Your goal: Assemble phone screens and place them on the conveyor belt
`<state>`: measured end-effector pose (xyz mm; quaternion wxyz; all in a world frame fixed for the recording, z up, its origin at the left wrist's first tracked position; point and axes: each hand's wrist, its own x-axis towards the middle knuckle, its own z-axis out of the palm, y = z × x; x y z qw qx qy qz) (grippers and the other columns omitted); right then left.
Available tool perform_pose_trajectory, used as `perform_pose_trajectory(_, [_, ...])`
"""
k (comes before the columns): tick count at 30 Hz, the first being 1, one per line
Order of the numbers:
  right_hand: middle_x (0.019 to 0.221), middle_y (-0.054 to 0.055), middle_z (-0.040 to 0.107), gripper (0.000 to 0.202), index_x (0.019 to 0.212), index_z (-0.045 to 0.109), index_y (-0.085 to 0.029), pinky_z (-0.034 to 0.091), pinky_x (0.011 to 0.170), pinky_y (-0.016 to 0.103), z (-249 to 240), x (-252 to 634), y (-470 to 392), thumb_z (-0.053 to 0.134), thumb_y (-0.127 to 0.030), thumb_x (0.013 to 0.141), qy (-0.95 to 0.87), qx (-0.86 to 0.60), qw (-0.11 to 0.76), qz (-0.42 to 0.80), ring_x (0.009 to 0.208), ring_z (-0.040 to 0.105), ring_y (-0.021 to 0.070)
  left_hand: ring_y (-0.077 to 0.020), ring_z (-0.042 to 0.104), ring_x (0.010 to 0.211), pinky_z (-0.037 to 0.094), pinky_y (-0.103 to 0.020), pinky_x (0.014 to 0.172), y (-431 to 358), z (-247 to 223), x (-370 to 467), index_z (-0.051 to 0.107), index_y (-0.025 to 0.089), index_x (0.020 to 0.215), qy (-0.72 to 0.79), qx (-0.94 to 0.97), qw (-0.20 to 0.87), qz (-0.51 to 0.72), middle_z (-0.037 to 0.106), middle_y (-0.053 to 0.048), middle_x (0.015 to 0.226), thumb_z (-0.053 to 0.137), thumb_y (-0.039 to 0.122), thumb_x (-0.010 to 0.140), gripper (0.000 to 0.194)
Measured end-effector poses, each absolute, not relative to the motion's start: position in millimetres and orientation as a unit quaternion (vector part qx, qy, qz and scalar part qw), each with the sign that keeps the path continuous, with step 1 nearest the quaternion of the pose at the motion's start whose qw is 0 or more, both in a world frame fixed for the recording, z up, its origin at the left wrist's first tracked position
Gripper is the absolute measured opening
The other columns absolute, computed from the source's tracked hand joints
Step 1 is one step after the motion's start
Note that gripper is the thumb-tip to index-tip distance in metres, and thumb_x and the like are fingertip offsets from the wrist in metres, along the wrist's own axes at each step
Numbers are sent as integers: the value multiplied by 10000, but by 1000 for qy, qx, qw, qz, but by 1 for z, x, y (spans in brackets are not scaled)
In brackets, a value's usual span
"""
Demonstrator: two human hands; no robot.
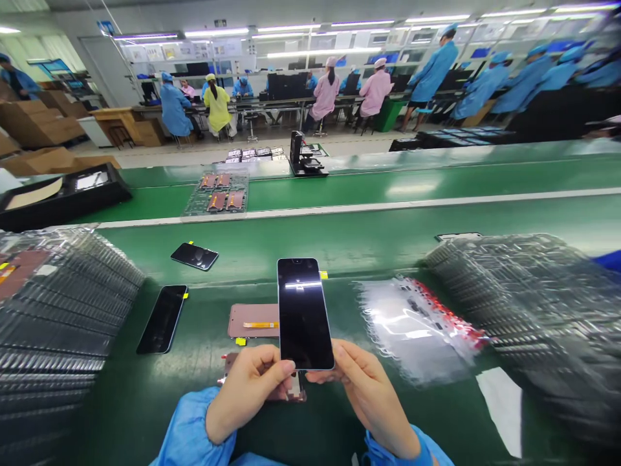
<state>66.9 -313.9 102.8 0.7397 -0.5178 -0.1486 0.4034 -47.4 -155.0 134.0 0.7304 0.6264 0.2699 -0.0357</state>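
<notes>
The green tabletop (417, 259) spreads wide and smooth, with a slight sheen, crossed by a pale stripe further back. On either side rise slanted stacks of clear, ribbed plastic trays: one stack (58, 310) at the left, another stack (528, 310) at the right. Between the right stack and the hands lies a crinkled, glossy plastic sheet (412, 323) over small red and dark parts.

The phone panel (305, 314) is held just above the tabletop, in front of the person at the near edge. It is a flat, thin rectangle with rounded corners and a dark, mirror-like glass face that catches a strip of ceiling light. Its long axis runs away from the person, the top end pointing toward the far side of the tabletop and leaning slightly left, the face turned up toward the camera.

The left hand (252, 388) grasps the lower left corner, thumb on the glass edge; the right hand (363, 388) grips the lower right corner in the same way. Both wrists wear blue sleeves.

Behind the panel lies a pinkish, matte back plate (252, 320) with a yellow strip. To the left two more dark glossy panels rest flat: a long one (162, 318) lying lengthwise, a smaller one (195, 255) lying crosswise.
</notes>
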Motion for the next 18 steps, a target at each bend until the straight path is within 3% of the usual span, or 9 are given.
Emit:
perform_pose_trajectory(8, [778,57,765,404,1029,752,-206,571,685,337,113,68,-313,629,-555,867,-156,-492,741,430,680,727,214,-96,561,517,497,-201,545,-149,135,-48,570,159,585,262,630,730,-39,630,3,561,736,563,709,455])
perform_pose_trajectory(14, [940,64,762,377,1125,717,-221,583,727,358,108,69,-315,607,-504,902,-211,-559,694,402,728,728,225,-112,588,546,507,-210,558,-146,132,-49,639,149,582,246,631,735,-41,638,-5,560,705,548,760,442])
perform_pose_trajectory(16, [928,54,756,351,1122,721,-230,583,728,349,107,70,-316,594,-482,915,-227,-578,683,384,719,720,217,-149,644,654,545,-250,655,-143,133,-49,700,148,648,214,638,739,-30,695,-33,666,710,503,781,379])
perform_pose_trajectory(18, [810,37,746,335,1106,733,-235,577,731,338,107,70,-316,587,-473,921,-239,-584,676,381,709,707,215,-201,683,883,549,-303,831,-140,135,-49,758,182,899,189,616,764,12,751,-61,938,702,458,811,295])
